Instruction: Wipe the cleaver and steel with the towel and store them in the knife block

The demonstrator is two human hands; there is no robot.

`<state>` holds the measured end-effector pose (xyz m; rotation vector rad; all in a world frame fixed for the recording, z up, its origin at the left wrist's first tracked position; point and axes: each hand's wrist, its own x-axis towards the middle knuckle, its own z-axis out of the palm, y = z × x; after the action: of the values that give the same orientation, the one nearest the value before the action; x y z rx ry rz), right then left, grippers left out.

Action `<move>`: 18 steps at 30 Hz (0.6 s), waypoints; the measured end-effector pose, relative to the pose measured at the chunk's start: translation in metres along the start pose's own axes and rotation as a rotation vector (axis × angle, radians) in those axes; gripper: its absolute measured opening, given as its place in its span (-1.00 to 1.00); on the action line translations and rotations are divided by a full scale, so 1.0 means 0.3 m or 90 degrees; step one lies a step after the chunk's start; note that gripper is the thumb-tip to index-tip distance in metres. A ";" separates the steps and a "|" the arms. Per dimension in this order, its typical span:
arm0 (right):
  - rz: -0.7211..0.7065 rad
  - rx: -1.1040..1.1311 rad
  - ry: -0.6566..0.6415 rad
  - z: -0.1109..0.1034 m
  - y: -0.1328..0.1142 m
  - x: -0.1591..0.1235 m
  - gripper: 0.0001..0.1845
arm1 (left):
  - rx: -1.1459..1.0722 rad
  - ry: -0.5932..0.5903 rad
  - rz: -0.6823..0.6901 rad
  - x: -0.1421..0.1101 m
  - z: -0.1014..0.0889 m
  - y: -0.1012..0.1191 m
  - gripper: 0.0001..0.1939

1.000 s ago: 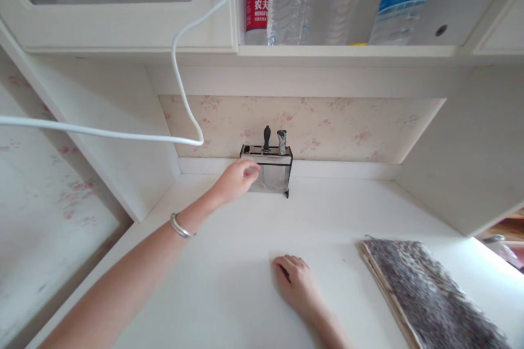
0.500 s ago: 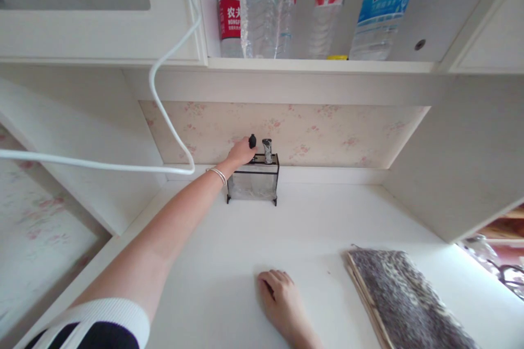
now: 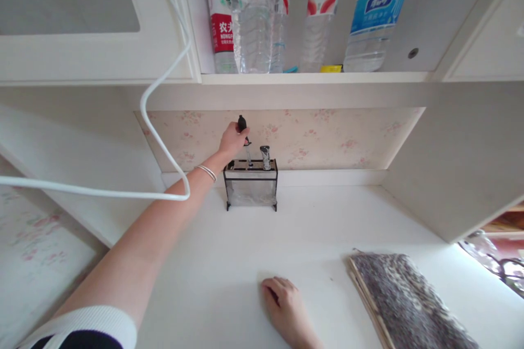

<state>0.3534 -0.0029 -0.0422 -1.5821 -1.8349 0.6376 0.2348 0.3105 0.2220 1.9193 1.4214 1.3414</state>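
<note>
My left hand [image 3: 234, 138] is closed around the black handle of a tool with a narrow metal shaft [image 3: 248, 154]. The handle is above a knife stand [image 3: 251, 179] with a black frame and see-through sides. The shaft's lower end goes into a slot in the stand's top, and I cannot tell the tool's exact kind. Beside it, a second handle [image 3: 266, 157], mottled grey and black, stands in the same stand. My right hand [image 3: 286, 305] rests on the white countertop [image 3: 229, 262], fingers curled, with nothing visible in them.
A furry grey-brown covered pad or book [image 3: 409, 294] lies at the right. Overhead, a shelf holds several plastic bottles [image 3: 254, 22]. A white cable [image 3: 145, 103] hangs across the left side, in front of my left forearm. Side panels flank the counter.
My left hand has risen and shifted slightly left with the black handle, drawing the narrow shaft partly up out of the stand. My right hand stays resting on the countertop.
</note>
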 end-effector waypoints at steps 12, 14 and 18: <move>0.023 0.049 0.020 -0.007 -0.003 0.010 -0.67 | -0.056 0.108 0.073 0.047 -0.083 0.122 -0.79; 0.026 0.052 0.018 -0.010 -0.005 0.012 -0.66 | -0.045 0.112 0.118 0.050 -0.092 0.148 -0.80; 0.026 0.057 0.016 -0.008 -0.005 0.010 -0.68 | -0.033 0.063 0.224 0.032 -0.120 0.219 -0.78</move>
<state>0.3539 -0.0002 -0.0390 -1.5651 -1.7362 0.7042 0.2372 0.2850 0.2929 2.1657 1.1130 1.6315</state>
